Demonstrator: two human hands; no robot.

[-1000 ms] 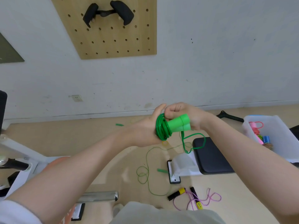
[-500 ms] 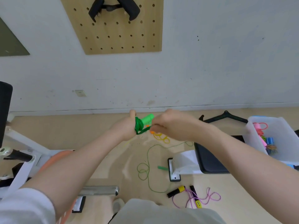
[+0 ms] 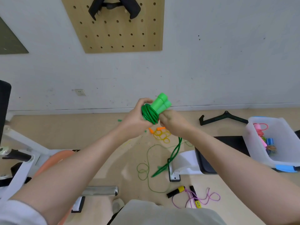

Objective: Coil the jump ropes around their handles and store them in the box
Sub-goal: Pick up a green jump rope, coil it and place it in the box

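**Green rope part-wound on its handles, held in both hands**

Head view: the left hand (image 3: 134, 122) curls round the coil (image 3: 149, 114) of the green rope, its grip pinching the dark green turns against the two light green handles (image 3: 161, 103), which lie side by side and stick up and to the right out of the fist. The right hand (image 3: 172, 123) sits just beside and under the coil, fingers curled; its grip is pressed on the rope where the loose tail (image 3: 174, 153) leaves the bundle. That tail hangs down as a doubled strand from under the right hand toward the floor (image 3: 65, 132).

On the floor below the hands lie a thin green rope (image 3: 146, 169) in loose loops, a yellow rope (image 3: 162, 135) with orange handles, partly hidden by the hands, and, nearer the person, a purple rope (image 3: 201, 199) with black and yellow handles. A small green piece (image 3: 119, 120) lies near the wall.

The box (image 3: 253, 143), clear with a blue clip, stands at the right edge on a black pad (image 3: 233, 142), well apart from the hands. Inside it are a pink rope (image 3: 259, 130) and a blue-handled one (image 3: 269, 141). A black bar (image 3: 224, 118) lies on the floor behind it. A pegboard (image 3: 116, 38) hangs on the wall, carrying a black handle (image 3: 113, 7)
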